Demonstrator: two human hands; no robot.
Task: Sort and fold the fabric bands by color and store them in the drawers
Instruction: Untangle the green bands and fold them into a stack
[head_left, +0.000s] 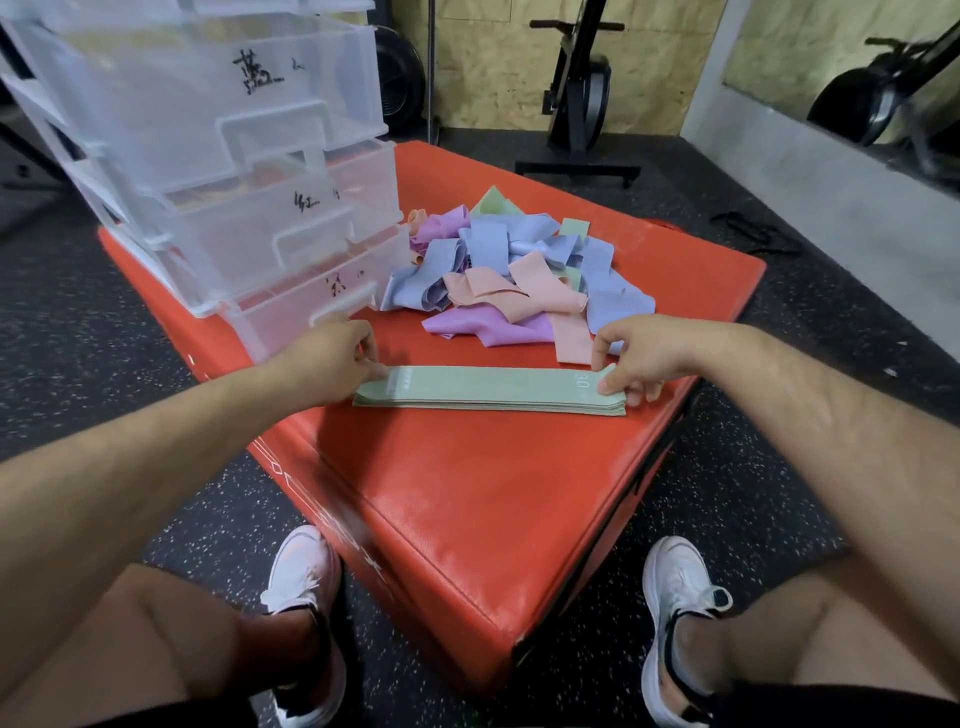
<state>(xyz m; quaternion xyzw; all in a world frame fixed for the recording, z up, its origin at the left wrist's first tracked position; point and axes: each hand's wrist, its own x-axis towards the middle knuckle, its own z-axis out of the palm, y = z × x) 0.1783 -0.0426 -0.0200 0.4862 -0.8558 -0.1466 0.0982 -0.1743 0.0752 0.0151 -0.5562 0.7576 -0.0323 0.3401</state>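
- The red padded worktop (467, 519) carries everything. Its vinyl skin looks smooth, so cloth will probably slide on it rather than catch.
- The clear drawer unit (208, 130) stands on the worktop's far-left part. Its drawers are stepped outward and carry handwritten labels too blurred to read. The lowest front sits just beside the left hand.
- The loose heap (519, 280) of blue, lilac, peach and green bands lies beyond the hands, tangled and overlapping. It is soft, limp stuff that will sag and unfold if lifted by one end.
- The green stack (493, 392) lies flat near the worktop's front edge, between the two hands, with several bands layered and their edges roughly squared. I judge it light and floppy, with layers that may slip on each other. It is best held at both ends together, or folded at the middle first and then pinched across the full thickness.
- The left hand (332, 358) has its fingers curled and pinches the stack's left end.
- The right hand (639, 358) has its fingers bent down over the right end, with the thumb pressing on top beside the printed number, so it holds that end.
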